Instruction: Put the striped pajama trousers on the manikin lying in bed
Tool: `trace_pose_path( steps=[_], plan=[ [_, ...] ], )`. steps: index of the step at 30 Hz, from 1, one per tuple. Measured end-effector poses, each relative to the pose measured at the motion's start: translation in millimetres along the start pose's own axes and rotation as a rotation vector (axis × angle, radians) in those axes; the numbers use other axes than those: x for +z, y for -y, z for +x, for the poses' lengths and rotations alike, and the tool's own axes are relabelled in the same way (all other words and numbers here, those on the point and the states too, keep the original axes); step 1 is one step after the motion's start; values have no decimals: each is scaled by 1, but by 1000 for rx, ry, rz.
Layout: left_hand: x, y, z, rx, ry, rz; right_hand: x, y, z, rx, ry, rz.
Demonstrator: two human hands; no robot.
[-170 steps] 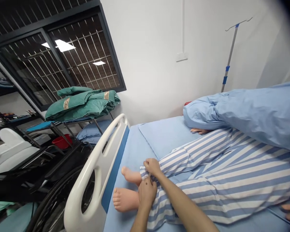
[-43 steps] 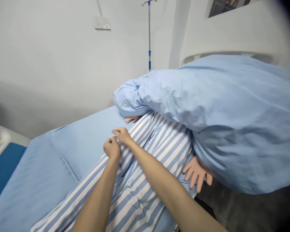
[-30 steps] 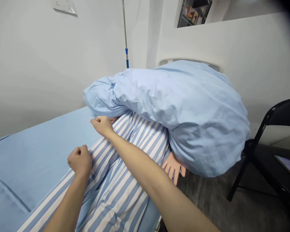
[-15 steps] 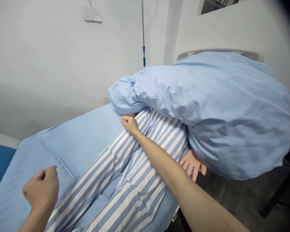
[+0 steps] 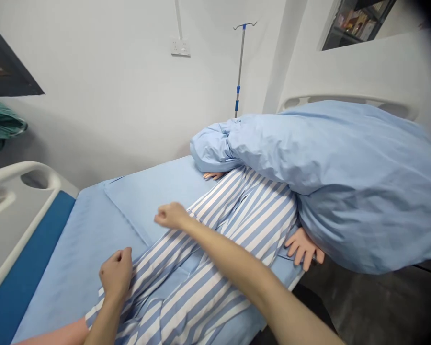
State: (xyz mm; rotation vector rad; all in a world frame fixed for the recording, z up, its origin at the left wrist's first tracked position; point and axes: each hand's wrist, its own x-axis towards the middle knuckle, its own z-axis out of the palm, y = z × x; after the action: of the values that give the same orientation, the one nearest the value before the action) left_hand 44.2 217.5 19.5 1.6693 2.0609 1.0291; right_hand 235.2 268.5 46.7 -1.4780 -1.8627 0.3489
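A manikin [image 5: 258,206] in blue-and-white striped trousers lies on the bed, its legs toward the lower left. A bunched light-blue quilt [image 5: 330,163] covers its upper body. From under the quilt, a manikin hand [image 5: 305,248] sticks out at the near bed edge and another hand [image 5: 214,175] shows at the far side. My right hand [image 5: 171,215] is closed in a fist above the sheet, just past the far trouser leg. Lower left, my left hand [image 5: 117,273], also a fist, is beside the same leg. Nothing shows in either fist.
The bed's light-blue sheet [image 5: 129,201] runs to a white footboard [image 5: 39,172] at left; a headboard [image 5: 348,98] stands behind the quilt. Beyond the bed are an IV pole [image 5: 240,67] and a wall socket [image 5: 180,48]. Green cloth [image 5: 2,122] hangs at far left.
My right hand has moved from beside the quilt's edge toward the foot of the bed. My left hand has come closer to the manikin's leg. The view has swung left, showing the footboard.
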Motion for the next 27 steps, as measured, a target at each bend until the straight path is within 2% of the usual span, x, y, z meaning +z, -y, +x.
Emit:
trace_pose_path(
  steps=[2,5,7,11,13,15,18,20,24,27],
  plan=[
    [-1,3,0,25,7,44,33,27,-8,-65,139,-41],
    [-3,0,1,70,22,42,55,38,-14,-21,167,-23],
    [-6,-10,2,71,2,-5,56,33,-12,38,117,58],
    [-8,-49,4,84,-157,-168,52,22,-6,148,19,256],
    [1,-66,3,140,-164,-222,52,20,-5,163,-10,310],
    [17,-74,-1,108,-121,-236,53,20,-5,189,-32,322],
    [42,-70,-10,-16,-97,-213,56,20,-6,239,-58,266],
    [52,-63,-14,-33,-102,-194,57,21,-6,246,-61,219],
    [53,-57,-15,5,-83,-160,52,23,-4,241,-59,174],
    [53,-58,-14,29,-70,-117,35,15,-1,157,-45,182]
  ],
)
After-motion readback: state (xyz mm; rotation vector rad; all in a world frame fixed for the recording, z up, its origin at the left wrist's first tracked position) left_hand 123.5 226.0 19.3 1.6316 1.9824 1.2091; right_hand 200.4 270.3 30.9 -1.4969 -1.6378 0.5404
